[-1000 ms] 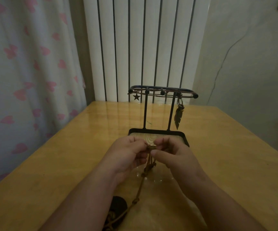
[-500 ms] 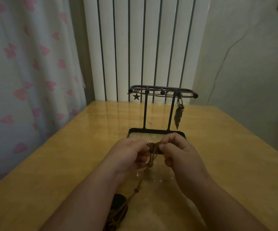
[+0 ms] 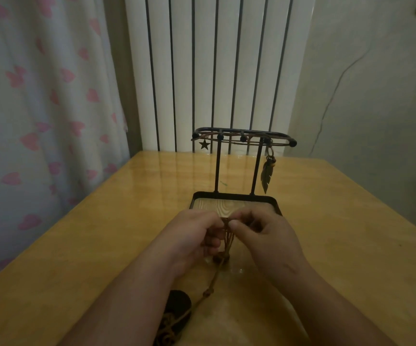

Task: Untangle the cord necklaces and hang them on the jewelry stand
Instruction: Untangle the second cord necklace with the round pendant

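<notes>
Wood table (image 3: 97, 245); L hand (image 3: 192, 237), R hand (image 3: 270, 236) pinch cord (image 3: 227, 242), hanging near-vertical.

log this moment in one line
left hand: pinches cord necklace | right hand: pinches cord necklace | jewelry stand: star, feather hung
</notes>
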Available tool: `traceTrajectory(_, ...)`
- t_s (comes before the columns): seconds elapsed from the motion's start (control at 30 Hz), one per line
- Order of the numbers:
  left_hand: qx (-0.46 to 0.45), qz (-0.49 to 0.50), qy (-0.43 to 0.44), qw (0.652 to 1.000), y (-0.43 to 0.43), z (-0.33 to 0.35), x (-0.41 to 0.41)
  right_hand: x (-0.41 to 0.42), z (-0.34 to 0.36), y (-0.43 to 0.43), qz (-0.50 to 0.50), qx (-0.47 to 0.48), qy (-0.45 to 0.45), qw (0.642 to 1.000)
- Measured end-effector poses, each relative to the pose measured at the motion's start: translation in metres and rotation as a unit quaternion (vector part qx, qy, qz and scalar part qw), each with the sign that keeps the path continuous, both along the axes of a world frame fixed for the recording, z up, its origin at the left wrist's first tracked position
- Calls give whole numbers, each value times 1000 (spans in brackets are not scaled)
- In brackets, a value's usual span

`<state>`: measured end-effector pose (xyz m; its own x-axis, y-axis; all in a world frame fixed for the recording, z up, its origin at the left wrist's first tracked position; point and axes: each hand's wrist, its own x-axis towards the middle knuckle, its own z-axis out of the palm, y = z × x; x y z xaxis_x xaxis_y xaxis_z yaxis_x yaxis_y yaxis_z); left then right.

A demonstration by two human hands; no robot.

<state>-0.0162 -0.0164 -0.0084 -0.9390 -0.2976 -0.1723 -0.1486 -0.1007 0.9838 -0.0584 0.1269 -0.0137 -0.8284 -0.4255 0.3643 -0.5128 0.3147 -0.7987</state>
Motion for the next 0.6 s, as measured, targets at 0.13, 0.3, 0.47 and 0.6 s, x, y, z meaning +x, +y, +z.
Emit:
traceTrajectory(0.13, 35, 23, -27, 999, 3, 2, 0, 2, 5, 1, 6, -152, -126, 980)
traceTrajectory(0.3, 26, 12, -47, 998, 4, 3, 0, 0, 4, -1, 35, -246, -234, 940)
traceTrajectory(0.47, 19, 22, -32, 999, 3, 2, -1, -6, 4, 3, 68, -255, -253, 931)
traceTrajectory(0.6, 26, 39, 33, 998, 1, 0, -2, -7, 5, 5, -12, -109, -198, 974)
